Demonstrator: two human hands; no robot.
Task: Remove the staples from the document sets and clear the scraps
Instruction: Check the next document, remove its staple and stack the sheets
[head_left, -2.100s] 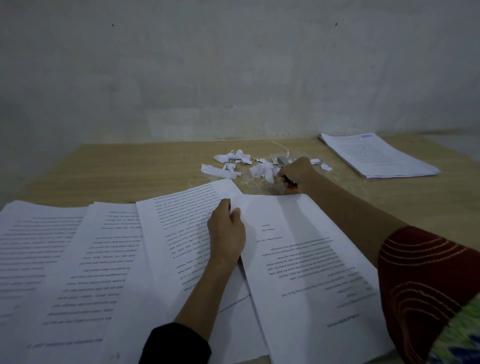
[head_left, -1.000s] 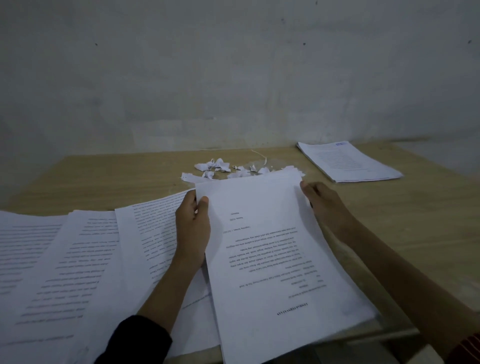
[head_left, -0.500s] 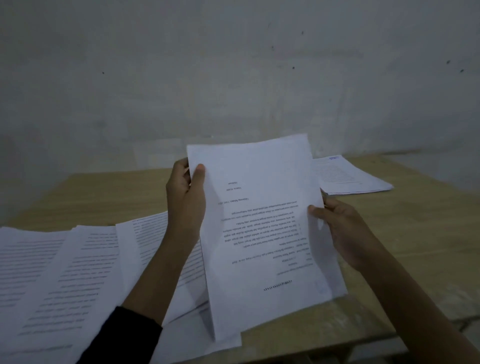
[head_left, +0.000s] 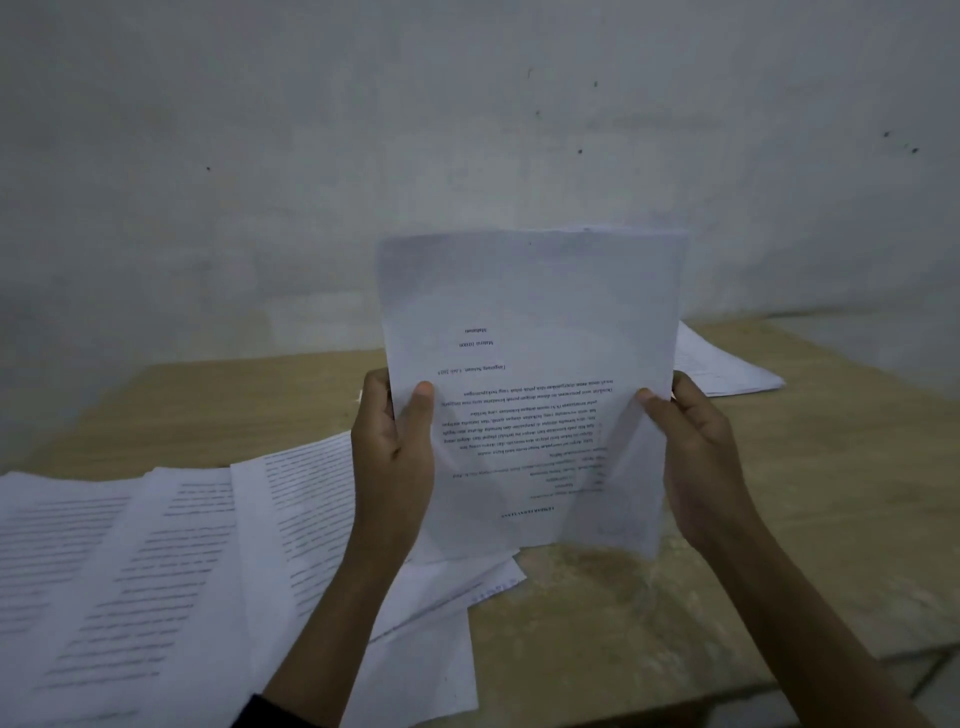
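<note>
Wood table (head_left: 779, 493), doc set (head_left: 530, 322) upright, L grip (head_left: 392, 457), R grip (head_left: 696, 457) pinching its sides

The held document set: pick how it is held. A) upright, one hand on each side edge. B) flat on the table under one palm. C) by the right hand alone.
A: the document set stands upright rather than flat on the table, the left hand pinching its left edge and the right hand its right edge.

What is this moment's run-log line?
left hand: grips document set | right hand: grips document set | document set: upright over table | fanned pages: on table
</note>
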